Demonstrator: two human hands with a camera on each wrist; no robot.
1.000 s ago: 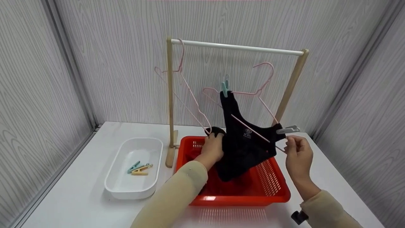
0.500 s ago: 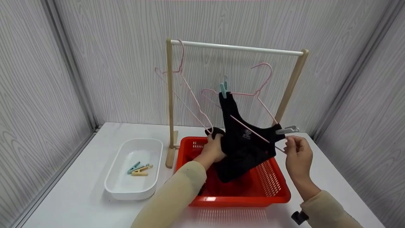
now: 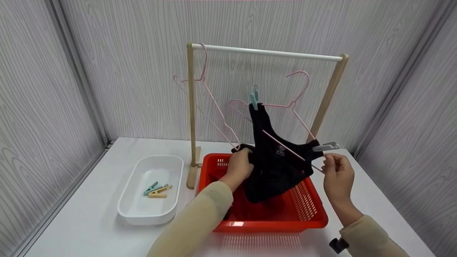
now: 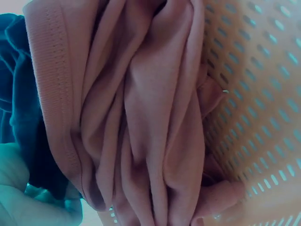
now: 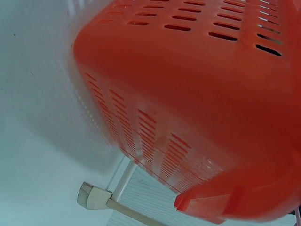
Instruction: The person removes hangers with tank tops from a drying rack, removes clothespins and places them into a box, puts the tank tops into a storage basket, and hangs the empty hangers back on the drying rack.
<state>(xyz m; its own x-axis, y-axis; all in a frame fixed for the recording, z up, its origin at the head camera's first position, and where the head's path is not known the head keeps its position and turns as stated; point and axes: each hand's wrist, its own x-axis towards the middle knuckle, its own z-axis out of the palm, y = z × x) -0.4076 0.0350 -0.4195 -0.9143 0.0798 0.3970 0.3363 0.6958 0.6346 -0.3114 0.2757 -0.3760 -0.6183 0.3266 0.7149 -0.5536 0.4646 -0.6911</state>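
A black tank top hangs tilted on a pink wire hanger above the red basket. A teal clothespin clips its left strap; a grey clothespin clips the right one. My left hand grips a bunched part of the black top at its left side. My right hand pinches the hanger's right end, just below the grey clothespin. At the lower left of the left wrist view my left hand shows beside dark cloth. My right hand is hidden in the right wrist view.
Behind the red basket stands a rack with a white bar. Another pink hanger hangs at its left end. Left of the basket, a white tray holds clothespins. Reddish cloth lies in the basket.
My left hand's fingers have drawn in over the black cloth, and the top's lower edge has risen slightly. My right hand and the hanger have barely shifted.
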